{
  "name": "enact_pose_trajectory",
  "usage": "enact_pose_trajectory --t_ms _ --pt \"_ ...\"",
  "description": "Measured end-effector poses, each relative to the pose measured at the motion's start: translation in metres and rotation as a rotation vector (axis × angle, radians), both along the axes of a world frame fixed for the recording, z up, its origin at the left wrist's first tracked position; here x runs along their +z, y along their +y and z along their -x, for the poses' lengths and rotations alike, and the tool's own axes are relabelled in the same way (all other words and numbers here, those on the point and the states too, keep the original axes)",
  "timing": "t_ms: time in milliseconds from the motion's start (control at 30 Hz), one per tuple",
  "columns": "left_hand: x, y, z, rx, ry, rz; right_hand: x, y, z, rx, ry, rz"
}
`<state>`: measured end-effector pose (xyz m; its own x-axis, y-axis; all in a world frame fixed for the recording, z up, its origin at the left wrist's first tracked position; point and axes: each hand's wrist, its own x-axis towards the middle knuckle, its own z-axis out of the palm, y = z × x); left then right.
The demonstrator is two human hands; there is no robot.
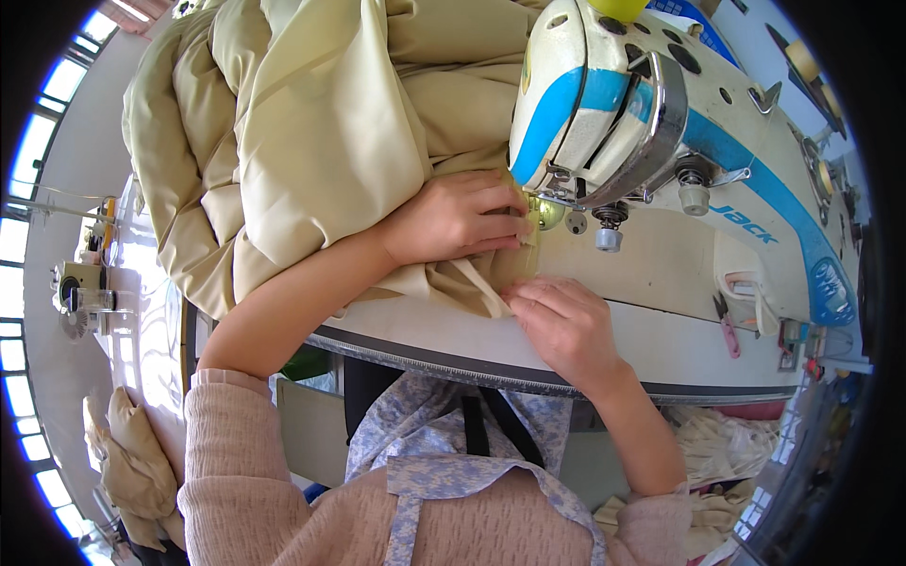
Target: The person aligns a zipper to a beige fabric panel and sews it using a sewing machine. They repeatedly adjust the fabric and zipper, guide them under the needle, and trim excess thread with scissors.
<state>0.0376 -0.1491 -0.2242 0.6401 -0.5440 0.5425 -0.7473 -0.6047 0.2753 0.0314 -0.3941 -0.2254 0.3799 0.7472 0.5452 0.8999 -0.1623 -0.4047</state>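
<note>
A large heap of beige fabric (311, 141) lies on the sewing table and spills off its left side. My left hand (453, 217) rests flat on the fabric, fingers pressed against it just left of the needle area. My right hand (562, 321) lies below it, fingertips pinching the folded fabric edge near the presser foot (543, 212). The white and blue sewing machine (642, 104) stands right above both hands.
The white table edge (472, 363) curves in front of me. Pink clippers (729, 330) lie on the table at the right. More beige cloth (132, 453) is piled at the lower left, and pale scraps (727, 453) sit under the table at the right.
</note>
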Motion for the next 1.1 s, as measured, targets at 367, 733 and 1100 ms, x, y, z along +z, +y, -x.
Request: enact_pose_trajectory --t_ms 367,733,1100 --pt "0.003 0.0 -0.006 0.024 -0.119 -0.106 -0.002 0.001 -0.006 -0.019 -0.017 -0.029" --pt "0.003 -0.002 -0.013 0.143 -0.212 -0.204 -0.003 0.006 -0.017 -0.053 -0.054 -0.027" --pt "0.003 0.004 -0.019 0.12 -0.211 -0.226 -0.003 0.009 -0.021 -0.084 -0.054 -0.019"
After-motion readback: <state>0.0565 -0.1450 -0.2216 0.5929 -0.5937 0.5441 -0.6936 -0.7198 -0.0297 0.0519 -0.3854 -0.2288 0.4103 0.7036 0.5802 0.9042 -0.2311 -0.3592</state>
